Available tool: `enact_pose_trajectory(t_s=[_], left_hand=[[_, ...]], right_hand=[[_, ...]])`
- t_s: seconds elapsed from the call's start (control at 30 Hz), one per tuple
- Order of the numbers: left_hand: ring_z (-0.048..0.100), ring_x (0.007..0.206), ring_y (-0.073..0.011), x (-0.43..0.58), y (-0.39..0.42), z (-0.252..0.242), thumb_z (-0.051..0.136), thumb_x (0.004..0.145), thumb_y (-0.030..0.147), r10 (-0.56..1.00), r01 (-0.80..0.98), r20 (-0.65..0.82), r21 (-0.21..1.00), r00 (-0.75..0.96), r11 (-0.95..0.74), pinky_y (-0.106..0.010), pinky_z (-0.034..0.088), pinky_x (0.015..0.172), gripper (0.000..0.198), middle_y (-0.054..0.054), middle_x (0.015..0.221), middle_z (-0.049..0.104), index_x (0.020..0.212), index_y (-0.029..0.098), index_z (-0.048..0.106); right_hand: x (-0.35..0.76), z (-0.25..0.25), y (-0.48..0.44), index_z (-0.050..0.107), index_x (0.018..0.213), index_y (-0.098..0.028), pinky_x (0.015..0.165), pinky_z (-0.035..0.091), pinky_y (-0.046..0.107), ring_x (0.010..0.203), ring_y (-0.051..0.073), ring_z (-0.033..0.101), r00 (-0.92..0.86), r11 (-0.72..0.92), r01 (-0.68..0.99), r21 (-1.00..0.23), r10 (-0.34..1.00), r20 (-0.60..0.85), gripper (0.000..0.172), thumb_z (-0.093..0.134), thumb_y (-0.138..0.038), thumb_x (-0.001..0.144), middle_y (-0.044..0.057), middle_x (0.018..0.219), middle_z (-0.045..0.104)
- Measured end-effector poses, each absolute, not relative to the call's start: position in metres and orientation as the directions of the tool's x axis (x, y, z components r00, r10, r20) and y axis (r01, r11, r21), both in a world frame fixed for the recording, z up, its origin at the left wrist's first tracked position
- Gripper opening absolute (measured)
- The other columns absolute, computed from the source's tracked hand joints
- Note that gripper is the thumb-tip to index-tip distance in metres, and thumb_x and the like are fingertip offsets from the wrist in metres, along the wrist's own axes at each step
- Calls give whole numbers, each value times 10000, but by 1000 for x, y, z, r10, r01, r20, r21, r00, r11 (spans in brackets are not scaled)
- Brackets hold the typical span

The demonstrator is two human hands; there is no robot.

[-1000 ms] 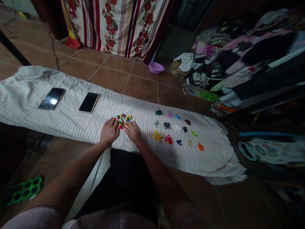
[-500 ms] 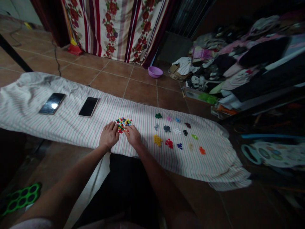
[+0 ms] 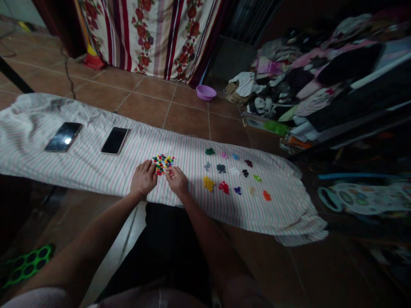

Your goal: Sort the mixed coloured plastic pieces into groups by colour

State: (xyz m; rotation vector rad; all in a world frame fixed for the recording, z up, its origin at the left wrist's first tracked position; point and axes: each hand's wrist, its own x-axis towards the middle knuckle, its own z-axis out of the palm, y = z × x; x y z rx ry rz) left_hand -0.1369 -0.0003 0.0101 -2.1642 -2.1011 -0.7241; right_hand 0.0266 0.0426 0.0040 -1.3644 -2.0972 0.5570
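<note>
A mixed pile of small coloured pieces (image 3: 163, 162) lies on the striped cloth in front of me. At its left edge, my left hand (image 3: 143, 179) rests palm down, fingers stretched out and touching the pile's side. My right hand (image 3: 177, 179) is at the pile's lower right, thumb and fingertips pinched together. Whatever sits in that pinch is too small to make out. To the right, pieces are grouped by colour in rows, among them a yellow heap (image 3: 208, 184), a red heap (image 3: 224, 187), a dark grey heap (image 3: 221, 168) and an orange heap (image 3: 266, 195).
Two phones, one farther left (image 3: 63, 137) and one nearer (image 3: 115, 140), lie on the striped cloth (image 3: 180, 149). Beyond it, a purple basin (image 3: 206, 92) stands on the tiled floor. Piled clothes (image 3: 276, 64) fill the right background. A green plastic rack (image 3: 30, 265) is at lower left.
My right hand's fingers have drawn back slightly from the pile and come together in a pinch. My left hand stays at the pile's edge. The whole view has shifted a little.
</note>
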Motion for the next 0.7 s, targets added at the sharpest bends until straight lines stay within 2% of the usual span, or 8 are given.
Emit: enact_pose_trajectory(t_s=[0.13, 0.3, 0.7], left_hand=[[476, 1299, -304, -137, 0, 11, 397, 886, 253, 938, 956, 345, 281, -22, -81, -472, 397, 1070, 408, -164, 1353, 561, 1240, 152, 573], [480, 1296, -301, -139, 0, 9, 401, 889, 260, 933, 960, 360, 263, -7, -95, -454, 390, 1079, 405, -166, 1343, 565, 1234, 140, 575], [518, 1256, -296, -140, 0, 8, 400, 893, 250, 914, 968, 405, 221, 17, -116, -457, 423, 1040, 385, -166, 1298, 595, 1211, 143, 587]], right_hand=[[27, 5, 42, 647, 976, -227, 830, 486, 254, 822, 136, 635, -293, 388, 637, -666, 921, 257, 149, 511, -243, 917, 7, 951, 682], [29, 6, 43, 640, 965, -226, 848, 507, 258, 871, 136, 642, -232, 361, 596, -717, 932, 277, 129, 524, -236, 910, 21, 1007, 674], [29, 3, 44, 672, 1002, -214, 856, 504, 243, 896, 141, 634, -171, 328, 648, -687, 942, 289, 171, 540, -201, 895, 31, 985, 663]])
